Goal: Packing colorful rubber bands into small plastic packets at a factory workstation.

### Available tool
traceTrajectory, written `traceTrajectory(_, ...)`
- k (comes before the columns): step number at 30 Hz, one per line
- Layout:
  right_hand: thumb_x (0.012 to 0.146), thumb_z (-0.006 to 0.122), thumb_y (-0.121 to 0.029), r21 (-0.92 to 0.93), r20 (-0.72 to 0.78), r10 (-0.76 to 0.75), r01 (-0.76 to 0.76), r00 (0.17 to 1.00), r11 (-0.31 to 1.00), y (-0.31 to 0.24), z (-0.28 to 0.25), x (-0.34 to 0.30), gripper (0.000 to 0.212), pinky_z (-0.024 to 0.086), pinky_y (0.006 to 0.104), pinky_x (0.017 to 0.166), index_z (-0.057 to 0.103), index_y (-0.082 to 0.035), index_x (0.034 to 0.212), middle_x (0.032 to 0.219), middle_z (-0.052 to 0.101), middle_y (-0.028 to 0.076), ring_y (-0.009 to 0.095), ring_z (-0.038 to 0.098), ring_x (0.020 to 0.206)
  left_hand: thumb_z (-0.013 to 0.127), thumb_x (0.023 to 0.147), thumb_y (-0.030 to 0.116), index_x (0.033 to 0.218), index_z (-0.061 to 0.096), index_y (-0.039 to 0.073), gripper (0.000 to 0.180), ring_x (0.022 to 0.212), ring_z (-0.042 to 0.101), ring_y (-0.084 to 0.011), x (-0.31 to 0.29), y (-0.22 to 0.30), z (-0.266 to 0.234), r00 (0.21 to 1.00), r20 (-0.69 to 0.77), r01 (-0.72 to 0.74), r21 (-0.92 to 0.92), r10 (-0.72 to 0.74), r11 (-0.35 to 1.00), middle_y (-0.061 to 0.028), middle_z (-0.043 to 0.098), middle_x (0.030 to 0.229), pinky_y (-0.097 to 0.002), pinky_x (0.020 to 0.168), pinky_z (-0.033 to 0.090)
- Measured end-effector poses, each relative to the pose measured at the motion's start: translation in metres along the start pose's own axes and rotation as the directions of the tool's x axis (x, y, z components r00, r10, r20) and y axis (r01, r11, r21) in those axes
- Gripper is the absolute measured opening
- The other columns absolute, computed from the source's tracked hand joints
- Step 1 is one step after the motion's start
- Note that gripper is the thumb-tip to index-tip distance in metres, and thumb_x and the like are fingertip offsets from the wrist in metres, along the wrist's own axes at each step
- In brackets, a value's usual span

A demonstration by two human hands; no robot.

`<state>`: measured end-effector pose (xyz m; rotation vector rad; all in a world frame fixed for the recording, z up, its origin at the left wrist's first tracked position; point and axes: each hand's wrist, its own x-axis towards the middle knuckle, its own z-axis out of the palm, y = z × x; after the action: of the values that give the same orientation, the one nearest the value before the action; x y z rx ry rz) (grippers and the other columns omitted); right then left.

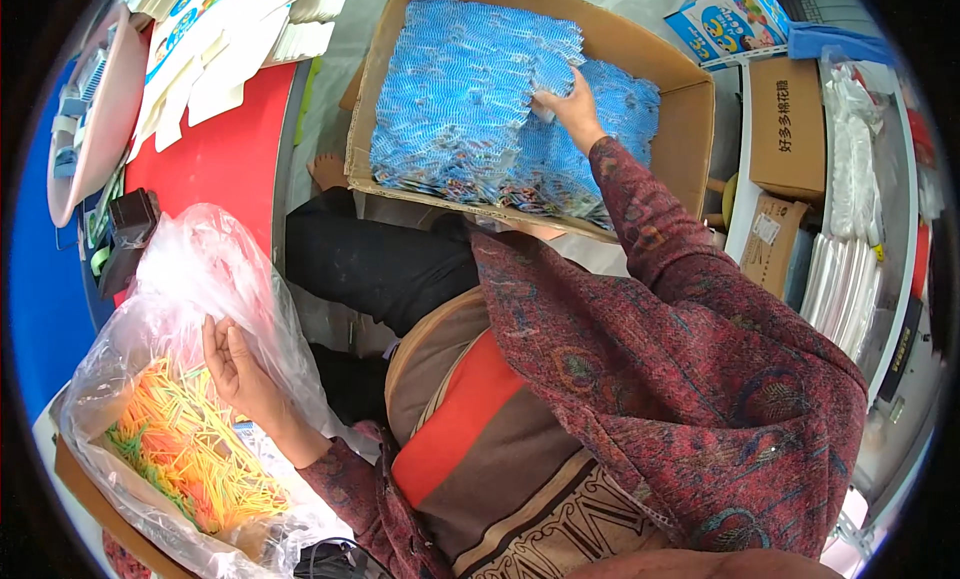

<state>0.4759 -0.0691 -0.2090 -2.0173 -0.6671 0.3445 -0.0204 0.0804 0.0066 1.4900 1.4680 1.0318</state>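
Observation:
My right hand [572,111] reaches into a large cardboard box [688,129] at the top middle. Its thumb and fingers close on the edge of a blue-and-white patterned packet [553,71], on top of overlapping rows of similar flat packets [455,89]. My left hand [240,374] hovers at the lower left with fingers stretched out and nothing visible in them. Just beside and below it, a clear plastic bag [190,269] lines another cardboard box and holds many thin sticks [195,444] in yellow, orange and green.
A red tabletop [215,169] at the left carries white paper strips [215,79] and a black holder [132,219]. Near it stands a pink basin [105,119]. Shelving at the right holds a brown carton [787,129] and plastic bags [852,159]. A blue-and-white box [725,24] stands at the far right.

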Motion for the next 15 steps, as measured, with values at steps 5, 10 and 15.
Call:
traceTrajectory(5, 0.079, 0.074, -0.019, 0.172, 0.045, 0.01, -0.018, 0.999, 0.985, -0.003, -0.002, -0.021, 0.068, 0.043, 0.0386, 0.097, 0.041, 0.004, 0.134, 0.12, 0.057, 0.02, 0.029, 0.054, 0.113, 0.055, 0.095, 0.006, 0.128, 0.052, -0.002, 0.034, 0.098, 0.053, -0.0121, 0.0, -0.004, -0.002, 1.0, -0.005, 0.007, -0.025, -0.007, 1.0, -0.0058, 0.059, 0.107, -0.0248, 0.09, 0.042)
traceTrajectory(10, 0.07, 0.08, -0.019, -0.391, -0.058, 0.004, -0.027, 0.998, 0.92, 0.009, 0.005, -0.018, 0.069, 0.044, 0.0425, 0.092, 0.046, 0.003, 0.125, 0.116, 0.052, 0.022, 0.038, 0.052, 0.108, 0.055, 0.095, 0.007, 0.127, 0.052, -0.001, 0.033, 0.098, 0.053, -0.0124, 0.0, -0.003, -0.002, 1.0, 0.0, 0.009, -0.02, -0.009, 1.0, -0.0062, 0.059, 0.108, -0.0248, 0.089, 0.043)
traceTrajectory(15, 0.072, 0.077, -0.015, -0.424, -0.123, -0.101, 0.039, 0.987, 0.905, 0.018, 0.023, 0.005, 0.066, 0.045, 0.0437, 0.09, 0.045, 0.001, 0.127, 0.109, 0.052, 0.022, 0.04, 0.052, 0.104, 0.055, 0.095, 0.006, 0.126, 0.053, -0.001, 0.032, 0.098, 0.054, -0.0121, 0.002, -0.002, 0.002, 1.0, -0.007, 0.018, -0.053, -0.019, 0.998, -0.0063, 0.059, 0.108, -0.0244, 0.09, 0.043)
